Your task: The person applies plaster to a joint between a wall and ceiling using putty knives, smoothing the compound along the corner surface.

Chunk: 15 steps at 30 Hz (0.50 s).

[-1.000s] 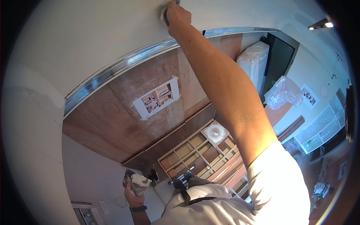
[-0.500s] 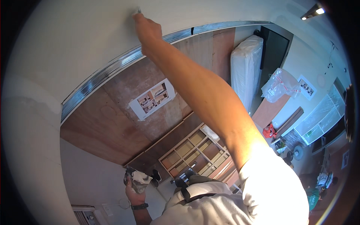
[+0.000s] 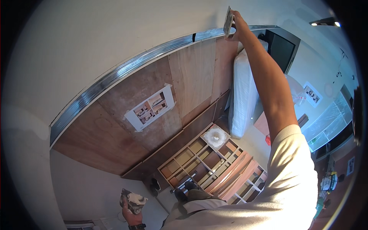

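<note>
My right hand [image 3: 238,27] is raised at the top of the view, closed on a flat trowel [image 3: 229,21] held on edge by the white plastered surface [image 3: 115,34]. A shiny metal channel [image 3: 99,88] runs along that surface's edge, behind the trowel. Low at the left, my left hand [image 3: 131,214] grips a dark plate or blade [image 3: 124,197] carrying pale, putty-like material [image 3: 136,201]. Whether the trowel touches the surface I cannot tell.
Plywood panels [image 3: 191,76] carry a taped printout [image 3: 149,107]. A wooden grid frame [image 3: 180,161] with loose planks [image 3: 230,180] lies below me. At right stand a plastic-wrapped mattress [image 3: 241,99], a dark doorway [image 3: 280,50] and a covered window [image 3: 329,122]. A person [image 3: 318,209] is partly visible.
My right hand first went left along the white surface, then swung right, with the trowel now showing side-on. My left hand sits slightly lower and further left in view.
</note>
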Tool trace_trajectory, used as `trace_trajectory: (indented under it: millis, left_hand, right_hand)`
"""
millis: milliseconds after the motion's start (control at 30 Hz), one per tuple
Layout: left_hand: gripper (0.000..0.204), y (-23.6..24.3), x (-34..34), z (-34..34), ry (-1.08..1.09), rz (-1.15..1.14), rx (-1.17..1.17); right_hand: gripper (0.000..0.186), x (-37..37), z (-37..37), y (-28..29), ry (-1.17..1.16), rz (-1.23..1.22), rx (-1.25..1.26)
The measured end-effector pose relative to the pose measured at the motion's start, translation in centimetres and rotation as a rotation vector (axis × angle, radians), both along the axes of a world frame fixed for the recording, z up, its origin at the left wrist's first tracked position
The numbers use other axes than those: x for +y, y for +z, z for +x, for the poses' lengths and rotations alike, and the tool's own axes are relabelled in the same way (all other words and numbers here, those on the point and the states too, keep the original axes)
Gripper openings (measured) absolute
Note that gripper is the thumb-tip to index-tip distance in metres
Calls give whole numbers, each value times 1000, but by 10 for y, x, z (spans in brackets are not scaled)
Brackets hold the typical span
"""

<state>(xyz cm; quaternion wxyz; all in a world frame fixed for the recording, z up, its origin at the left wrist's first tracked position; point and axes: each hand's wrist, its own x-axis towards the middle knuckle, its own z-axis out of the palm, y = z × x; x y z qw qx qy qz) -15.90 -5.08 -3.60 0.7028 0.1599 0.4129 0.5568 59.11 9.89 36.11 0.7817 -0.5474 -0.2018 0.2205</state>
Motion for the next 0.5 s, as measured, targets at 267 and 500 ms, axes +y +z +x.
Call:
trace_trajectory:
  millis: [267,500]
  left_hand:
    - [35,13,19,21,27,-64,59]
    - [47,2,5,15,-150,311,804]
  right_hand:
    - [59,22,43,14,-105,-11,-11]
    - [60,30,49,25,-137,17,-48]
